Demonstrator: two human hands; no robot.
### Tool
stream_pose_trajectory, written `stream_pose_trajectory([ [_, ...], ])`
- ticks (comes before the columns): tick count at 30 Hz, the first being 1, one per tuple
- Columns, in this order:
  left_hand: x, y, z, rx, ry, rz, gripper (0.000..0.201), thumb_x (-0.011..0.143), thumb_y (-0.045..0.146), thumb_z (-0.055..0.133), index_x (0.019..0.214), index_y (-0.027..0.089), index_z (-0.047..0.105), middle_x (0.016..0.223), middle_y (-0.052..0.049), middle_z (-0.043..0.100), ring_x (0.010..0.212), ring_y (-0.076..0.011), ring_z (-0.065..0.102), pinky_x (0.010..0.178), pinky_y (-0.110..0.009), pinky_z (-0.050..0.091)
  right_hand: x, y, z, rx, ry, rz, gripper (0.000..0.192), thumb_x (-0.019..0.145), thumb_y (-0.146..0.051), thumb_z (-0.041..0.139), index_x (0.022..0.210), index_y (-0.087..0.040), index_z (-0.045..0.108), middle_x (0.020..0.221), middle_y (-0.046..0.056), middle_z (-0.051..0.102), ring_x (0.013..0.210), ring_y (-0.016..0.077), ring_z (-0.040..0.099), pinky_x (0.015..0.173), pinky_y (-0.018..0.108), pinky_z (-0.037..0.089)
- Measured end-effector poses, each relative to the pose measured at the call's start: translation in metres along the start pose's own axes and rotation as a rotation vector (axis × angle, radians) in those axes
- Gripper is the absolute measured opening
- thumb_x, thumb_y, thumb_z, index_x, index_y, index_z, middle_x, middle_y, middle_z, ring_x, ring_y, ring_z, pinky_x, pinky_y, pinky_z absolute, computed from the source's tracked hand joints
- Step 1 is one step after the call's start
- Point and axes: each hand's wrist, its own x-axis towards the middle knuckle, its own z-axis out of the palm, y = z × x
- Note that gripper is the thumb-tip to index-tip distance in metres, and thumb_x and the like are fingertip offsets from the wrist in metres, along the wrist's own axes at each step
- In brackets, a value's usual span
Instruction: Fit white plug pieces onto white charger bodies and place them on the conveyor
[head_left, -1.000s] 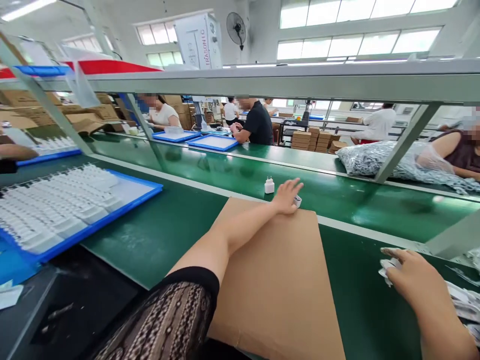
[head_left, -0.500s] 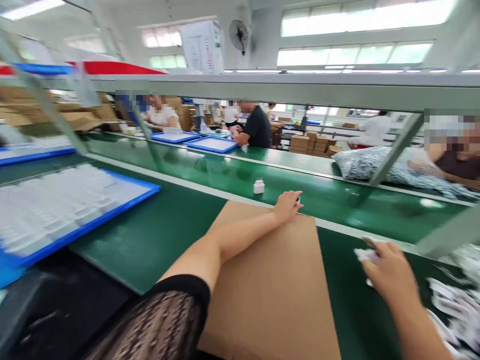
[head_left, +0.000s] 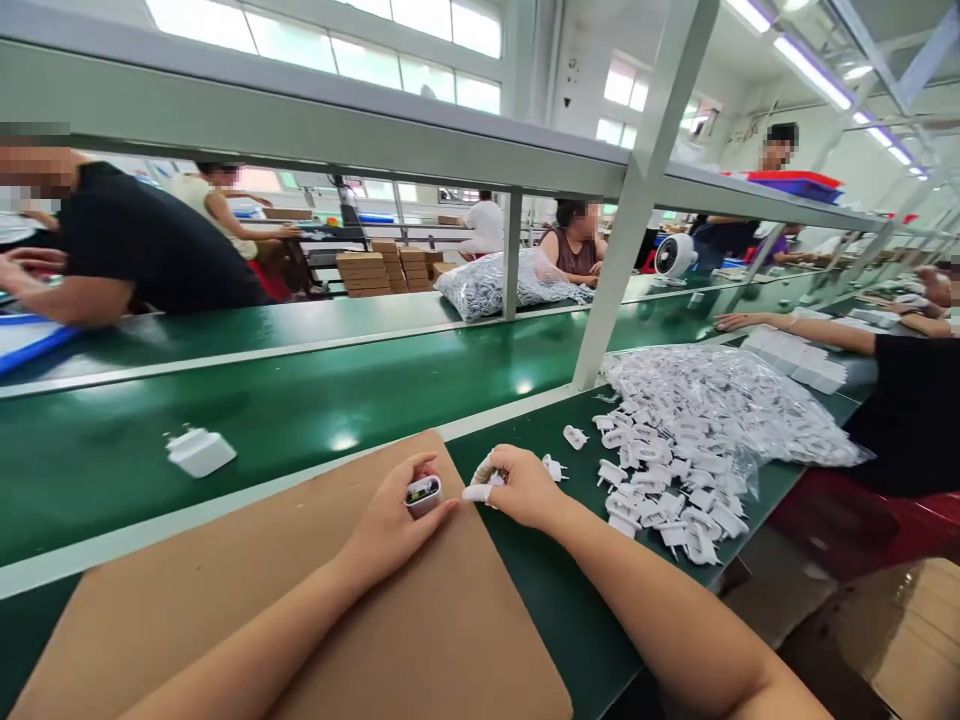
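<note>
My left hand [head_left: 397, 515] is closed around a white charger housing [head_left: 424, 495] above the cardboard sheet [head_left: 315, 580]. The housing's end faces up uncovered, with electronic parts visible inside. Just to the right, my right hand [head_left: 517, 485] has its fingers pinched, with white coverings on the fingertips. A small white plug cap [head_left: 496, 480] shows between them, mostly hidden. Past that hand lie loose plug caps [head_left: 575, 437] with metal pins and a big pile of plug caps [head_left: 667, 490], partly spilling from a clear plastic bag [head_left: 780, 410].
A white charger [head_left: 201, 452] lies on the green conveyor belt [head_left: 315, 400] at left. A slanted metal post [head_left: 622, 270] and a shelf beam [head_left: 315, 120] cross in front. A co-worker's arm [head_left: 810, 328] reaches in from the right, near stacked white pieces [head_left: 795, 358].
My view has swung right. My left hand has come back from the belt edge with the charger housing, and my right hand has come close beside it. The plug cap pile is now fully visible.
</note>
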Motion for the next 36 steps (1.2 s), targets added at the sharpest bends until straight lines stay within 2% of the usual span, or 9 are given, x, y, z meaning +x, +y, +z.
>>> stream_pose_trajectory([
  [4, 0.002, 0.003, -0.006, -0.112, -0.115, -0.008, 0.043, 0.089, 0.047, 0.061, 0.124, 0.021, 0.06, 0.12, -0.01, 0.069, 0.104, -0.0257, 0.069, 0.094, -0.042, 0.058, 0.008, -0.001, -0.003, 0.484, -0.019, 0.232, 0.045, 0.06, -0.049, 0.096, 0.079, -0.017, 0.071, 0.063, -0.002, 0.065, 0.056, 0.0118, 0.056, 0.056, 0.026, 0.045],
  [7, 0.001, 0.01, -0.005, -0.129, -0.14, 0.038, 0.038, 0.09, 0.042, 0.063, 0.121, 0.021, 0.063, 0.117, -0.01, 0.07, 0.104, -0.0255, 0.068, 0.095, -0.042, 0.057, 0.01, -0.005, -0.007, 0.696, -0.04, 0.24, 0.052, 0.053, -0.043, 0.099, 0.091, -0.016, 0.076, 0.083, 0.003, 0.076, 0.072, 0.014, 0.067, 0.07, 0.028, 0.054],
  [11, 0.003, 0.015, -0.004, -0.195, -0.115, 0.101, 0.04, 0.084, 0.037, 0.073, 0.12, 0.02, 0.066, 0.117, -0.009, 0.071, 0.106, -0.0247, 0.067, 0.095, -0.039, 0.055, 0.009, -0.01, -0.012, 0.779, -0.071, 0.247, 0.049, 0.058, -0.041, 0.1, 0.097, -0.018, 0.08, 0.098, 0.005, 0.078, 0.081, 0.0128, 0.069, 0.082, 0.028, 0.058],
  [14, 0.006, 0.014, -0.006, -0.187, -0.123, 0.123, 0.023, 0.085, 0.034, 0.071, 0.102, 0.019, 0.072, 0.101, -0.007, 0.072, 0.094, -0.0227, 0.066, 0.085, -0.035, 0.054, 0.009, -0.011, -0.012, 0.797, -0.097, 0.278, 0.044, 0.064, -0.047, 0.097, 0.094, -0.019, 0.08, 0.086, 0.002, 0.075, 0.07, 0.0101, 0.065, 0.074, 0.025, 0.058],
  [17, 0.007, 0.012, -0.008, -0.19, -0.132, 0.127, 0.019, 0.086, 0.034, 0.071, 0.096, 0.019, 0.074, 0.093, -0.006, 0.071, 0.09, -0.0219, 0.065, 0.082, -0.034, 0.052, 0.008, -0.01, -0.008, 0.778, -0.114, 0.307, 0.047, 0.064, -0.054, 0.096, 0.09, -0.018, 0.079, 0.069, 0.0, 0.068, 0.061, 0.0094, 0.059, 0.063, 0.023, 0.055],
  [22, 0.008, 0.012, -0.008, -0.247, -0.146, 0.119, 0.02, 0.083, 0.036, 0.073, 0.091, 0.018, 0.075, 0.093, -0.006, 0.069, 0.09, -0.0216, 0.065, 0.081, -0.032, 0.051, 0.008, -0.005, -0.001, 0.599, -0.046, 0.215, 0.049, 0.069, -0.056, 0.092, 0.098, -0.019, 0.078, 0.079, 0.003, 0.072, 0.061, 0.0112, 0.06, 0.063, 0.028, 0.056],
  [26, 0.009, 0.014, -0.01, -0.245, -0.19, 0.091, 0.024, 0.081, 0.04, 0.077, 0.087, 0.017, 0.076, 0.091, -0.006, 0.068, 0.085, -0.0206, 0.064, 0.073, -0.03, 0.049, 0.005, -0.006, 0.006, 0.256, 0.087, -0.124, 0.032, 0.082, -0.041, 0.083, 0.109, -0.024, 0.077, 0.095, 0.004, 0.073, 0.08, 0.0182, 0.068, 0.077, 0.036, 0.059],
  [30, 0.01, 0.014, -0.01, -0.261, -0.202, 0.077, 0.02, 0.082, 0.039, 0.077, 0.085, 0.019, 0.077, 0.091, -0.005, 0.067, 0.082, -0.0187, 0.064, 0.07, -0.028, 0.049, 0.0, -0.012, 0.013, -0.178, 0.103, -0.476, 0.024, 0.095, -0.025, 0.066, 0.116, -0.027, 0.076, 0.097, 0.005, 0.068, 0.09, 0.0207, 0.065, 0.081, 0.037, 0.057],
  [36, 0.01, 0.01, -0.007, -0.326, -0.202, 0.089, 0.013, 0.08, 0.03, 0.078, 0.084, 0.018, 0.078, 0.099, -0.005, 0.066, 0.082, -0.0162, 0.064, 0.072, -0.026, 0.051, 0.002, -0.016, 0.024, -0.477, 0.066, -0.645, 0.027, 0.095, -0.013, 0.058, 0.117, -0.021, 0.071, 0.093, 0.007, 0.064, 0.088, 0.0241, 0.055, 0.075, 0.037, 0.05],
])
